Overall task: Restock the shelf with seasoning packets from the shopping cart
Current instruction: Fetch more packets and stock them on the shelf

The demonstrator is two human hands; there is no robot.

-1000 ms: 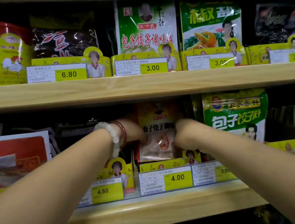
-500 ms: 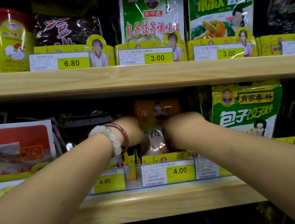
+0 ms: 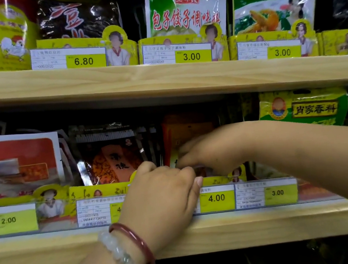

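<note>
**Orange packet seated lower in its slot**

Wooden shop shelving fills the view, with a lower shelf [image 3: 268, 227] fronted by yellow price tags and packed with upright sachets; an upper shelf [image 3: 162, 82] carries more goods above. The orange seasoning packet [image 3: 188, 130] is seen standing behind the 4.00 price tag [image 3: 216, 198], between a dark packet [image 3: 110, 159] on one side and a green packet [image 3: 304, 109] on the other; compared with a second ago, less of its printed face is exposed, so it is judged to have been pushed down and back into its row. The right hand [image 3: 212, 149] is laid over the packet's front, its fingers curled at the lower part and apparently pinching it, though the contact is partly hidden. The left hand [image 3: 165, 192] has been drawn back and lowered to the tag rail, its fingers bent against the yellow holder; whether anything is held there cannot be told. The placement is judged almost finished; the shopping cart is not in view.
</note>
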